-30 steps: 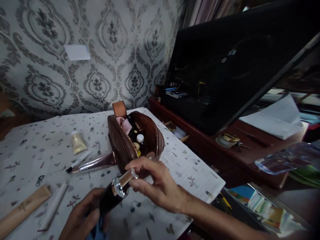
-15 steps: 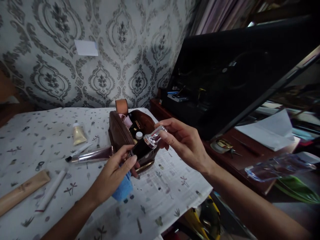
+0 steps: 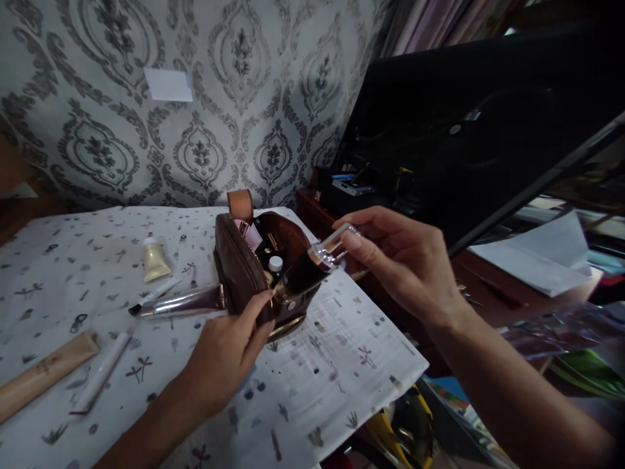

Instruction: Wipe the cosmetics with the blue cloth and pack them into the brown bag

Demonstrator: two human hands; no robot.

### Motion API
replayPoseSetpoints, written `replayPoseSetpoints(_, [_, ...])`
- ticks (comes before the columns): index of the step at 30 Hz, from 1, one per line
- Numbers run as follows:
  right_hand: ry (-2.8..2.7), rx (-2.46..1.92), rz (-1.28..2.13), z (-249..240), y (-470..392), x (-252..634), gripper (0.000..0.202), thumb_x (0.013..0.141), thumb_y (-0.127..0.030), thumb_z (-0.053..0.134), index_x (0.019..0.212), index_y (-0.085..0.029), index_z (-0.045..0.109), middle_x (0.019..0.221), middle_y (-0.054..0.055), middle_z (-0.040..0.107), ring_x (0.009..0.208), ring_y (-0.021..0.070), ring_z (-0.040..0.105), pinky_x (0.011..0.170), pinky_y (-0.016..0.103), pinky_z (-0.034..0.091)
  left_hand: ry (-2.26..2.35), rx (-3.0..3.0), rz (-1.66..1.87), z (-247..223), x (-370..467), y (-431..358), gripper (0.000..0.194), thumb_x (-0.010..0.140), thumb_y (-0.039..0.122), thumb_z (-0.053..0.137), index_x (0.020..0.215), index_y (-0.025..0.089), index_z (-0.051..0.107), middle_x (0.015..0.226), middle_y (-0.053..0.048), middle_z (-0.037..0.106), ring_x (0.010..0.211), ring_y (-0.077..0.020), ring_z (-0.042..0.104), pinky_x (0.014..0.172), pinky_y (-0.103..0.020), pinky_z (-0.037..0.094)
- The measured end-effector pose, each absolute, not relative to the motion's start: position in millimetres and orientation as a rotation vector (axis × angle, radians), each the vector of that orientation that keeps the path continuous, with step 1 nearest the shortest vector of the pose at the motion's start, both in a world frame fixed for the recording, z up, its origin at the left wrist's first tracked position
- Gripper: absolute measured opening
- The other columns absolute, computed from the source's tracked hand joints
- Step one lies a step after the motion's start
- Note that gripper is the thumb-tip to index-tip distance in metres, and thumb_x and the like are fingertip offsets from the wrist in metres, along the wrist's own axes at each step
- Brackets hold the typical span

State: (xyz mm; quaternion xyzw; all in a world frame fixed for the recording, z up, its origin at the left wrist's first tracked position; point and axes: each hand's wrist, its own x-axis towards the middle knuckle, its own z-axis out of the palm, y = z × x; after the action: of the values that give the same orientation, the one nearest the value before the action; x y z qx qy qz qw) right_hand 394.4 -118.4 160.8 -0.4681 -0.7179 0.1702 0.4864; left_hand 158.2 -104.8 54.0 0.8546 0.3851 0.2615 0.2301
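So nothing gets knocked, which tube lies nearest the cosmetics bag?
The shiny metallic pink tube, its end beside the cosmetics bag; the pale yellow tube and beige tube lie farther off.

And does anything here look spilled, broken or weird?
No, nothing stands out: I see no spill or break. The dark bottle tilts, but the right hand is holding it. The brown bag stands open, and the shiny tube lies beside it.
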Motion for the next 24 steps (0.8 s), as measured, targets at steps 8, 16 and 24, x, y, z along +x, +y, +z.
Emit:
replayPoseSetpoints(8, [-2.060,-1.468,0.027,144,-97,394,0.023,0.096,-0.038,0.062,0.102,-0.016,0.067,0.073,0.002,0.069,0.061,0.0142,0.060,0.058,0.025,0.042,1.095,2.636,0.323,38,171,-111,0.049,0.098,0.015,0.039,0.146,0.019,0.049,0.070,-0.002,0.074,0.059,-0.0182,0.071,0.056,-0.027,0.053])
replayPoseSetpoints(16, [-2.374,-1.804,-0.167,117,-70,385,0.013,0.092,-0.029,0.070,0.095,-0.016,0.071,0.101,0.009,0.070,0.088,0.0207,0.066,0.069,0.028,0.044,1.031,2.723,0.331,28,169,-110,0.052,0.096,0.012,0.042,0.147,0.016,0.047,0.073,-0.003,0.075,0.060,-0.0203,0.073,0.055,-0.030,0.056])
replayPoseSetpoints(24, [-2.437,-1.765,-0.130,118,-68,389,0.026,0.093,-0.028,0.069,0.118,-0.020,0.066,0.110,0.006,0.071,0.095,0.0218,0.069,0.071,0.029,0.047,1.005,2.785,0.405,17,169,-109,0.052,0.095,0.012,0.042,0.147,0.013,0.046,0.069,-0.003,0.073,0.054,-0.0206,0.070,0.051,-0.031,0.056])
